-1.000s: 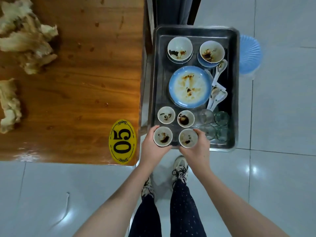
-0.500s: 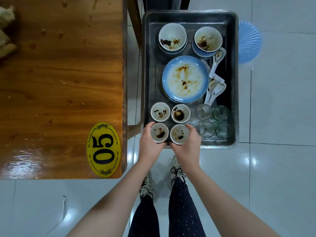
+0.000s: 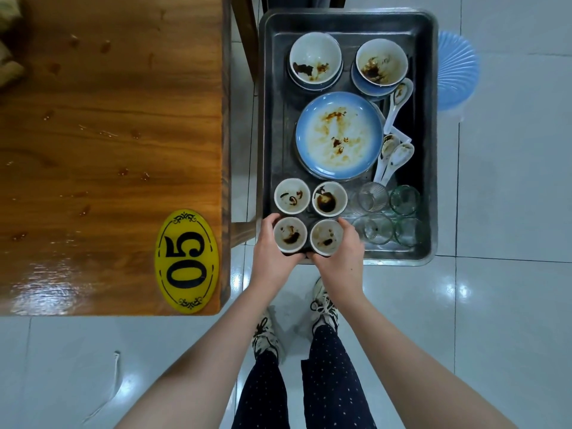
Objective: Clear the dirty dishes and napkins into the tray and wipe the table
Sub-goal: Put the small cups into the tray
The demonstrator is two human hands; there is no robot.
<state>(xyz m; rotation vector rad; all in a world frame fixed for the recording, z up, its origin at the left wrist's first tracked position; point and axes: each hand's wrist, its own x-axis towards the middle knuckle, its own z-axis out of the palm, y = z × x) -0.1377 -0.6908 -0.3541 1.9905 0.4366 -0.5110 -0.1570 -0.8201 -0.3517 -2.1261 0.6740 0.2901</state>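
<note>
Bright, sharp; glare on table [image 3: 46, 283] and floor tiles [image 3: 461, 289]; fisheye edges.

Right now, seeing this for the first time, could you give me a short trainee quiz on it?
1. True or false: the blue plate lies in the tray.
2. How many small cups show, held ones included?
3. The left grip and right grip each hold: A a spoon, B a small cup, C a glass.
Key: 1 true; 2 four; 3 B.
</note>
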